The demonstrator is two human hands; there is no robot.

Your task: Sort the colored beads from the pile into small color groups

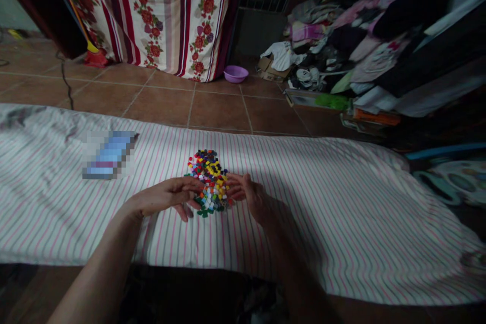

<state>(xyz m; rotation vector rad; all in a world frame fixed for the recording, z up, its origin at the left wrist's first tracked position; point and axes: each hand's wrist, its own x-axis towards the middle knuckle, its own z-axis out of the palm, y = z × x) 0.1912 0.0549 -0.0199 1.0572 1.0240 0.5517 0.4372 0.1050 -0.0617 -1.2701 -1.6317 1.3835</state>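
A heap of small coloured plastic cubes (209,174) lies on a striped cloth (341,212). Yellow, red, white, blue, green and black pieces are mixed in it, and a few dark green flat pieces (205,212) lie at its near edge. My left hand (169,196) is at the heap's left side, fingers apart and reaching over its edge. From the right, my right hand (248,195) faces it with fingers stretched out at the heap's border. Neither hand visibly grips a piece; whether the fingertips touch the cubes is hard to tell.
A blurred-out blue flat object (110,154) lies left on the cloth. Beyond are a tiled floor (163,104), a flowered curtain (170,20), a purple basin (236,74), a red broom head (95,55) and piled clothes (364,45) at the right.
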